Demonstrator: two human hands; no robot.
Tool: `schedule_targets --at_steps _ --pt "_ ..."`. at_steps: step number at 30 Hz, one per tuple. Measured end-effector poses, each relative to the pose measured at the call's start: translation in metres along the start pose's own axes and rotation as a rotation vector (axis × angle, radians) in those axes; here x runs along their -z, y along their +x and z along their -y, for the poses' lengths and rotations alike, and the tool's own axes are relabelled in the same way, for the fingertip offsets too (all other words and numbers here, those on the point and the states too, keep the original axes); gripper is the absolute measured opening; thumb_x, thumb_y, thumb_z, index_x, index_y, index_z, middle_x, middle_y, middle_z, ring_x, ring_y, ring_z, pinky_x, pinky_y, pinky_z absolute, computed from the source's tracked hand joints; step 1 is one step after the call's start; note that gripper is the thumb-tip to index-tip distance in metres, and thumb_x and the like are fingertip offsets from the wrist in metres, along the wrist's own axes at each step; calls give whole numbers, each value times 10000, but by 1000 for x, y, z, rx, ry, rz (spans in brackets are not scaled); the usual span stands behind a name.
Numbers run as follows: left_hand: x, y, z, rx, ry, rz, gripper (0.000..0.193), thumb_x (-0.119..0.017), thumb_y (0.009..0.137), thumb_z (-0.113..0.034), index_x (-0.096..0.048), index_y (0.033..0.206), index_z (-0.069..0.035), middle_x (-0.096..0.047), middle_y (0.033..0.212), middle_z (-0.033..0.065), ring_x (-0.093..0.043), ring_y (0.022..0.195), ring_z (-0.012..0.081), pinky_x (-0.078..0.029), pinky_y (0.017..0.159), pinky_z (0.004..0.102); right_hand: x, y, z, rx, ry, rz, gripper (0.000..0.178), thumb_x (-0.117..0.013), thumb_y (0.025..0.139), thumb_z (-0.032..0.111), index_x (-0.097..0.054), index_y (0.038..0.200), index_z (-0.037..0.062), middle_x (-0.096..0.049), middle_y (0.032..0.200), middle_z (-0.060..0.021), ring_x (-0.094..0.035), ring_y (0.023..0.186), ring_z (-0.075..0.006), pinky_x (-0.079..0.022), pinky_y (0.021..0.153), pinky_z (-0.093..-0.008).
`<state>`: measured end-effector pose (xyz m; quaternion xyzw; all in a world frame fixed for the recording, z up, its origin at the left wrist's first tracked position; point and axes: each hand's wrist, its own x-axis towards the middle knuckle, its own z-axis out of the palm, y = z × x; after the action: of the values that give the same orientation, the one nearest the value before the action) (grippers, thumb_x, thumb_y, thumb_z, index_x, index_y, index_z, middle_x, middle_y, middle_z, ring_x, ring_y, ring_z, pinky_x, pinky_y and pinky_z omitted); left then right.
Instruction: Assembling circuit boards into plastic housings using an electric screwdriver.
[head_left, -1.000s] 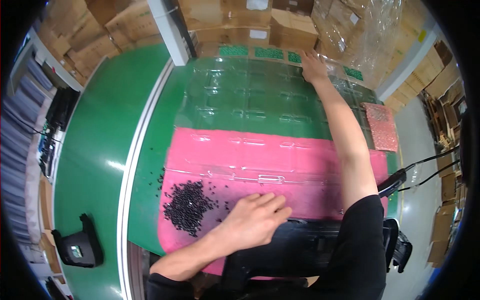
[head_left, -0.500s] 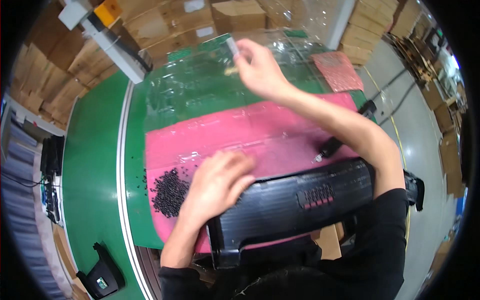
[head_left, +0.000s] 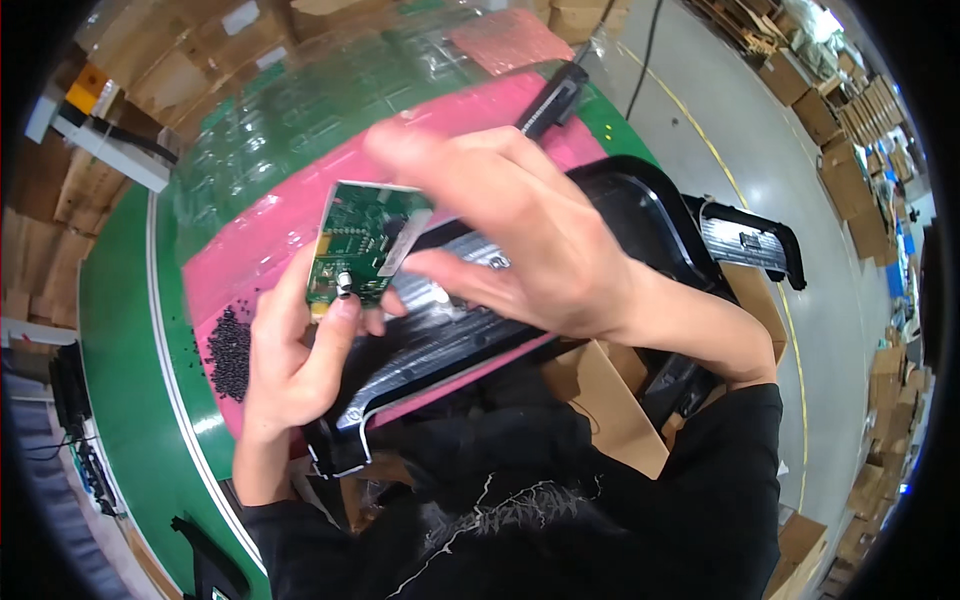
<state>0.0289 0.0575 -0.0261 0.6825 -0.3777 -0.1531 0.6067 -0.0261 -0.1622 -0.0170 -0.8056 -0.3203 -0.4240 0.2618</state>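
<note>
From here I see the left hand [head_left: 293,365] clamped on a green circuit board [head_left: 362,240]; the right hand [head_left: 548,240], grip apart, hovers beside it over a black cover [head_left: 405,368].

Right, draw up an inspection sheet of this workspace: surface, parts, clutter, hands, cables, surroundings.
Surface: pink mat on a green table.
Parts: green circuit board, held over a long black housing.
Clutter: pile of small black pieces at the mat's left; pink bubble wrap farther off.
Grip: left hand holds the board's lower end; right hand open beside it, blurred, contact unclear.
Cables: dark cable near the black handheld tool; connection unclear.
Surroundings: cardboard boxes beyond the table and along the right.
</note>
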Motion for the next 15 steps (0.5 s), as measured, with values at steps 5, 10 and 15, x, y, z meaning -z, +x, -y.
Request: schedule_targets --at_steps 5,10,15 --pt "1 21 -20 -8 325 287 426 -467 789 58 -526 1210 22 -685 789 113 -698 747 214 -526 711 304 37 -13 12 -123 -42 206 593 -779 650 -13 -588 1212 -15 -668 970 -105 -616 771 -221 -509 666 -326" --pt "-13 30 3 11 -80 32 527 -708 757 48 -527 1248 -20 -640 983 67 -617 745 94 -506 635 216 53 -37 11 -399 -116 133 588 -807 653 11 -570 1189 -40 -677 948 -128 -667 810 -204 -513 742 -275" --pt "-14 29 23 26 307 197 514 -767 693 -10 -605 1180 -36 -626 1010 71 -611 809 141 -528 640 246 48 -64 11 -690 -60 255 503 -829 649 114 -617 1091 -1 -649 1044 -148 -640 949 -291 -507 825 -347"
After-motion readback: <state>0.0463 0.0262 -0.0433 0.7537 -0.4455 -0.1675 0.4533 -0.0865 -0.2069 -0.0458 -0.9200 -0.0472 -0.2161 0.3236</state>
